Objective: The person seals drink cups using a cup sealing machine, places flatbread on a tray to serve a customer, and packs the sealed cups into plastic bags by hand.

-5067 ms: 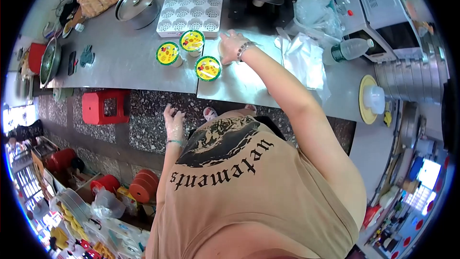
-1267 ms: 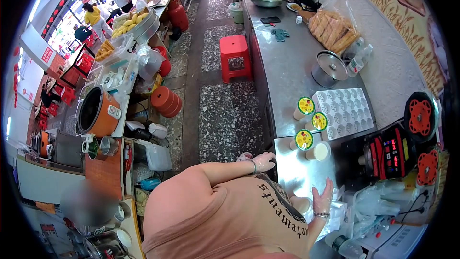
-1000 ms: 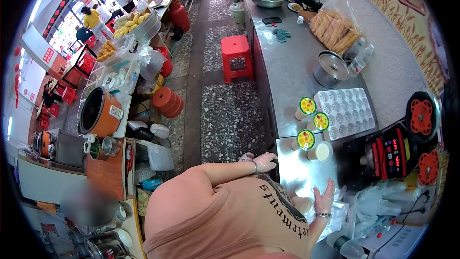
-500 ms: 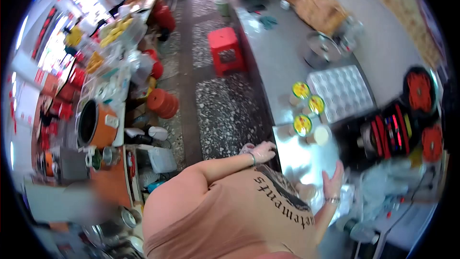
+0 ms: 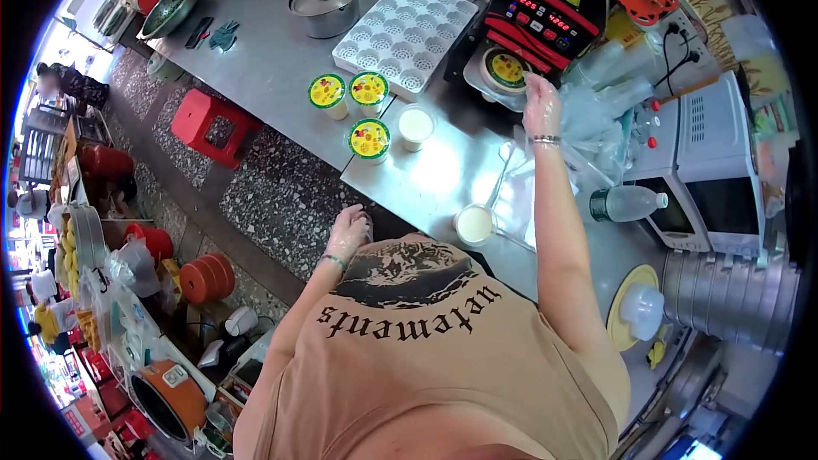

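Observation:
My right hand [image 5: 543,106], in a clear thin glove, reaches to the front of a red and black cup-sealing machine [image 5: 545,13]. Its fingers are closed at the edge of a cup with a yellow printed film lid [image 5: 505,70], which sits in the machine's holder. My left hand [image 5: 348,232], also gloved, hangs beside the counter's front edge with loosely bent fingers and nothing visible in it. Several cups stand on the counter: a yellow-lidded cup [image 5: 370,139] among others like it, an uncovered cup of white liquid [image 5: 416,125], and another uncovered cup [image 5: 475,225] nearer my body.
A white moulded tray [image 5: 405,32] and a lidded steel pot [image 5: 325,4] stand on the steel counter [image 5: 256,51]. Clear plastic bags [image 5: 588,123], a plastic bottle [image 5: 629,203] and a white microwave [image 5: 694,158] are at the right. A red stool [image 5: 209,126] stands on the floor.
My view has swung toward the counter and sealing machine. My right hand has moved from above the counter near the bags to the cup in the machine. My left hand stays low by the counter edge.

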Demonstrator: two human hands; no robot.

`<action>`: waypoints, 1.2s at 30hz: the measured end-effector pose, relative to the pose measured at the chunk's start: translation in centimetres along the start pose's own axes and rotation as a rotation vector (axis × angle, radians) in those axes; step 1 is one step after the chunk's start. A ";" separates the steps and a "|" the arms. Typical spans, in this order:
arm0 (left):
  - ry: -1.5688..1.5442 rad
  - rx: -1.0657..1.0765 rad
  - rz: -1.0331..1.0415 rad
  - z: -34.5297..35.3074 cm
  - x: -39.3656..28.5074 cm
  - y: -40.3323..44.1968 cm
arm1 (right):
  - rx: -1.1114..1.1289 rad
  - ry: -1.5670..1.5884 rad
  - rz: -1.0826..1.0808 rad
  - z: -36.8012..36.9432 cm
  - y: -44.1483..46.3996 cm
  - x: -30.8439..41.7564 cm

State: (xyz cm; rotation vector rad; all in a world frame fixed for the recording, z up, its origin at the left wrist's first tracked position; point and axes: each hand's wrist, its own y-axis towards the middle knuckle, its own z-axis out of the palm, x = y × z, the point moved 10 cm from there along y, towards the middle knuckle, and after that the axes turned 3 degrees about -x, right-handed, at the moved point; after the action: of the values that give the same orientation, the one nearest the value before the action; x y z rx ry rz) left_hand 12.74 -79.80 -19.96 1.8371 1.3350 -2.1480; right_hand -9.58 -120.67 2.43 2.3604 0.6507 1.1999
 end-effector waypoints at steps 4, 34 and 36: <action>0.220 0.033 0.016 0.2 -1.9 -0.9 | 0.184 -0.181 0.008 2.6 1.5 -1.9; 0.443 -0.157 0.045 -3.4 -2.1 -1.2 | 0.582 -0.824 0.104 11.0 3.1 0.6; 0.432 -0.165 0.072 -3.4 -2.5 -1.3 | 0.578 -0.828 0.062 10.4 3.1 1.6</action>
State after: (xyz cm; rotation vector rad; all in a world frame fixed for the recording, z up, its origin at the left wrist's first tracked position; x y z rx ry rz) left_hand 15.60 -78.16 -17.04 2.3200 1.4314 -1.6052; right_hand 0.55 -123.77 -0.49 3.0166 0.6687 -0.0549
